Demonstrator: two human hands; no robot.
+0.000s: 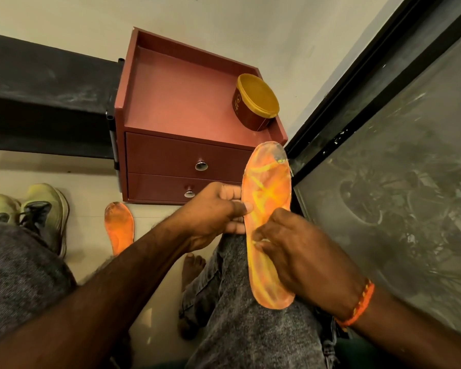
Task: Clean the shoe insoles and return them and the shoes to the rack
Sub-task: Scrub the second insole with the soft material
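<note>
Holding one orange insole point(268, 209) over my right knee, I had my left hand point(213, 211) pinching its edge near the middle, thumb on top. My right hand point(298, 251) was curled against its lower half, fingertips pressed to the surface; I could not tell whether a cloth or anything else sat under them. By my judgement the cleaning was at an early stage: the toe end of this insole looked grey and worn, and the second insole point(119, 227) lay on the pale floor point(91, 227), smudged near its tip. The pair of shoes point(37, 209) stood on the floor beside my left knee, not yet put back. No rack could I name for certain. Ahead stood a small red drawer unit point(176, 161) against the wall, a yellow-lidded tub point(256, 102) on top. A dark-framed glass panel point(397, 155) ran along my right.
</note>
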